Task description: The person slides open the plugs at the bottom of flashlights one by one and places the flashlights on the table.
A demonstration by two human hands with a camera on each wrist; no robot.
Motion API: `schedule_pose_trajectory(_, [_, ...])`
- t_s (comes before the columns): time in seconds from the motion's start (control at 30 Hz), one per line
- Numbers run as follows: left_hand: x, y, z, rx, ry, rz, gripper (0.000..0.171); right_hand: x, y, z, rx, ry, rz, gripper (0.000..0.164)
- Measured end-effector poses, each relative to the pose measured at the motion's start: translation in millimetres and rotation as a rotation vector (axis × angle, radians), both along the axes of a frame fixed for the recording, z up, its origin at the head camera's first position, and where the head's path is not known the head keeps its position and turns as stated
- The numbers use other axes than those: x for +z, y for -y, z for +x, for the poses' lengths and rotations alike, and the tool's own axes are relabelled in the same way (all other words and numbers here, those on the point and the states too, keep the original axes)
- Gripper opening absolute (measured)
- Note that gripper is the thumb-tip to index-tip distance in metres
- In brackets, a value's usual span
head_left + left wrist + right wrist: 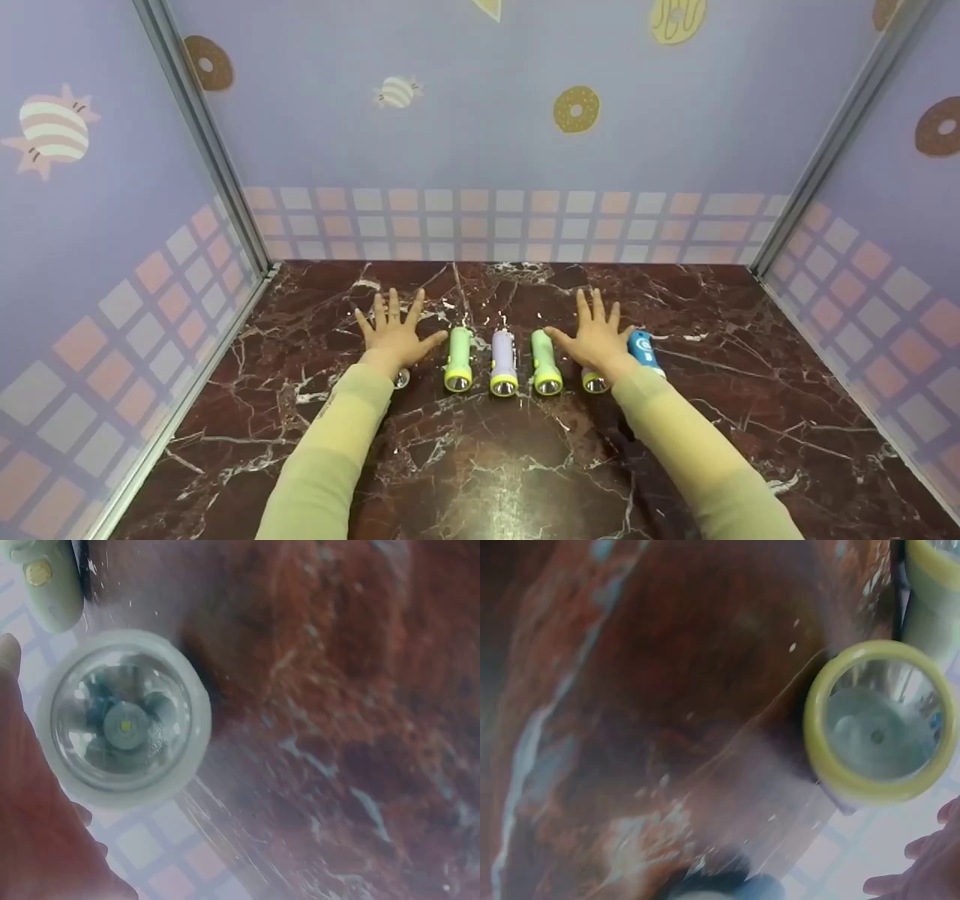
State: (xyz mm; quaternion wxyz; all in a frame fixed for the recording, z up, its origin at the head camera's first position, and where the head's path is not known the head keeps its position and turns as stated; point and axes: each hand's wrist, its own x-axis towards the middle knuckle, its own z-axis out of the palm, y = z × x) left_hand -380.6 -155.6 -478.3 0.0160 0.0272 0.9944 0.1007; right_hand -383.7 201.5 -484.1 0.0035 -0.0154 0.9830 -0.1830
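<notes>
My left hand is spread with straight fingers over a flashlight whose lens end pokes out below the palm. In the left wrist view that flashlight shows a white rim around its lens, beside the edge of the hand. The right hand, fingers also spread, covers most of a yellow-rimmed flashlight. Its thumb tip overlaps the top of a green flashlight. Between the hands lie another green flashlight and a purple flashlight. Right of the right hand is a blue flashlight.
The flashlights form a row on a dark red marbled table, lens ends toward me. A patterned back wall and two side panels enclose the table, with grey metal posts at the corners.
</notes>
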Motion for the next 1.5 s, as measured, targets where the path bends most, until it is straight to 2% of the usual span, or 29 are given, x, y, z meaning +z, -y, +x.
schedule_pose_trajectory(0.43, [7.5, 20.0, -0.1, 0.022, 0.035, 0.021, 0.095, 10.1, 35.9, -0.5, 0.049, -0.026, 0.007, 0.108])
schedule_pose_trajectory(1.07, [3.5, 41.5, 6.8, 0.094, 0.075, 0.077, 0.096, 14.1, 103.7, 8.6, 0.154, -0.014, 0.012, 0.104])
schedule_pose_trajectory(1.5, [-2.4, 41.9, 3.5, 0.133, 0.115, 0.190, 0.092, 15.1, 147.0, 22.5, 0.213, -0.023, -0.027, 0.101])
